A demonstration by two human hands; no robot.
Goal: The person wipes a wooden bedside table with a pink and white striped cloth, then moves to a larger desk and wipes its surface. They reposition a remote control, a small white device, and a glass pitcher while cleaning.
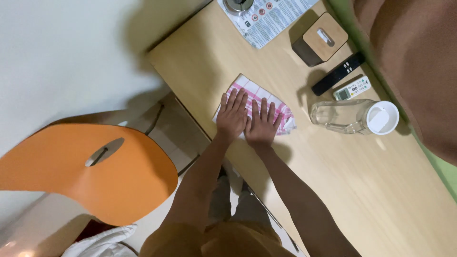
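Now both flat, unclenched hands, left hand (232,115) and right hand (261,124), press the half-folded pink checked cloth (257,97) on the tabletop (342,181), the jar (352,116) lying at three o'clock.

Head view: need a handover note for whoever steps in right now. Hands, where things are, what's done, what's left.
Left hand: flat, palm down on the pink-and-white checked cloth, fingers spread, gripping nothing.
Right hand: flat on the same cloth, right beside the left.
Cloth: lies folded and flat near the table edge, partly covered by both hands.
Nearby, untouched: clear jug with a white lid on its side, black remote, white remote, wooden-topped box, printed sheet. Orange chair beside the table.
Done: cloth looks folded at least once.
Left: any further folds; cannot tell how many.
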